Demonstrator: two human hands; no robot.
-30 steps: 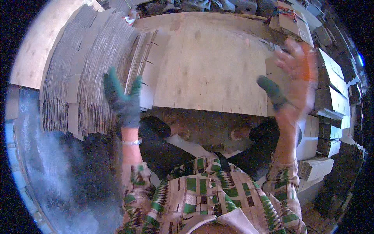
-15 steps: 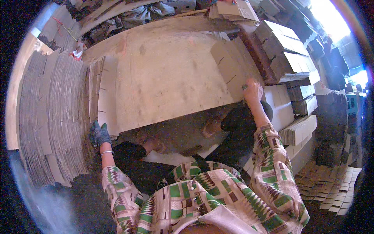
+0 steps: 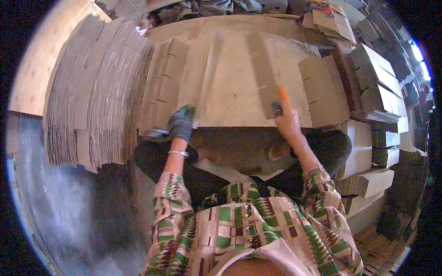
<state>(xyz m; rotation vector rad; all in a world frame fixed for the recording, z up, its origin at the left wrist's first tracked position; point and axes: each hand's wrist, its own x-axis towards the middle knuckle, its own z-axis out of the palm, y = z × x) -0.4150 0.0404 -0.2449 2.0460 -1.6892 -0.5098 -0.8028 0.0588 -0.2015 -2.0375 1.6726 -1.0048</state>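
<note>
My left hand point(image 3: 181, 125), in a grey-green glove, pinches the near end of a pale cardboard strip point(image 3: 202, 73), which is blurred by motion. To the right, my right hand point(image 3: 289, 120) grips the near end of a darker brown cardboard strip point(image 3: 260, 69) with a small slit. An orange cover point(image 3: 283, 93) sits on its index finger and a dark one on its thumb. Both strips stretch away from me over a wooden board point(image 3: 235, 106). Slotted cardboard pieces point(image 3: 168, 76) lie left of my left hand, and another pile of slotted cardboard point(image 3: 324, 92) lies at the board's right edge.
A tall stack of cardboard sheets point(image 3: 99, 92) stands at the left. Bundles of slotted cardboard point(image 3: 380, 87) are piled on the right, beyond a brown ledge point(image 3: 347, 83). Another bundle point(image 3: 329, 23) lies at the far right. My bent knees are under the board's near edge.
My right hand has left the right-hand pile and come over the board with a strip. My left hand has moved inward from the left pieces, holding a strip. The view has shifted.
</note>
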